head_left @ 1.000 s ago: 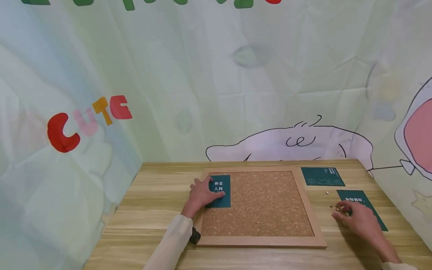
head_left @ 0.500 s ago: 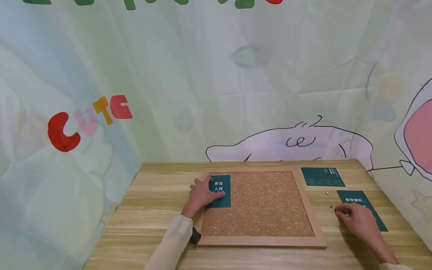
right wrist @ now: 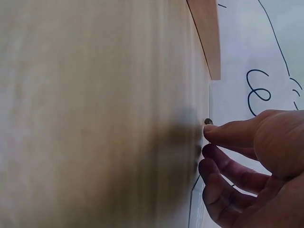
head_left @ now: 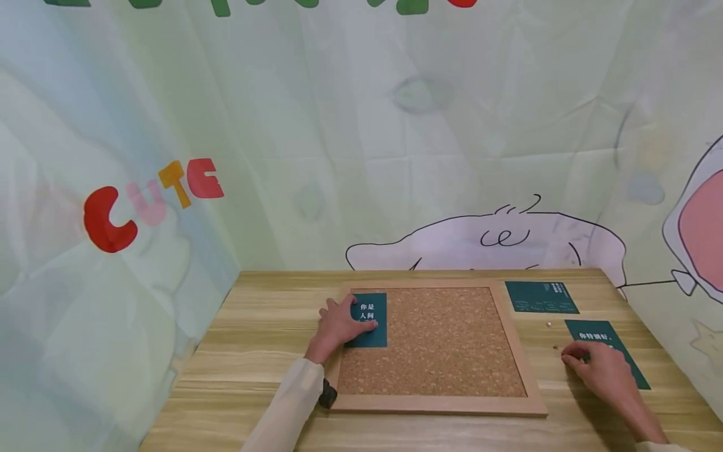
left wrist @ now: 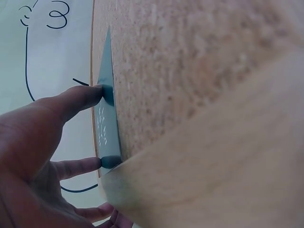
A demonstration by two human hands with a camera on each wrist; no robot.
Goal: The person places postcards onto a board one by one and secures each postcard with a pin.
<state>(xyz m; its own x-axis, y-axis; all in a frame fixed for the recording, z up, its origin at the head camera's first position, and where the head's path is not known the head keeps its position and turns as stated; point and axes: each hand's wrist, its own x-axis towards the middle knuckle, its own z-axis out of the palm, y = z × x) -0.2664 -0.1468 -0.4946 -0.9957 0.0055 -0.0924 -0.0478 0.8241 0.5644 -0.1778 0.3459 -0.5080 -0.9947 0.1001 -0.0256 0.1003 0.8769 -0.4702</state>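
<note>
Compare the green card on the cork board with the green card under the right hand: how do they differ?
The card on the cork board lies inside the frame, pressed flat by the left hand; the near-right card lies on the bare table. The first stands square to the frame, the second lies askew, partly covered by the right hand. Both are dark green with white print.

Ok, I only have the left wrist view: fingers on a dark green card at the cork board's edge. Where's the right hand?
Observer: The right hand rests on the wooden table, right of the wood-framed cork board, overlapping another dark green printed card.
Operator: Any pins there?
Observer: One small round pin head sits at its fingertips; whether it's pinched I cannot tell.
Operator: Spares?
Observer: Another small metal pin lies loose near a third green card.
</note>
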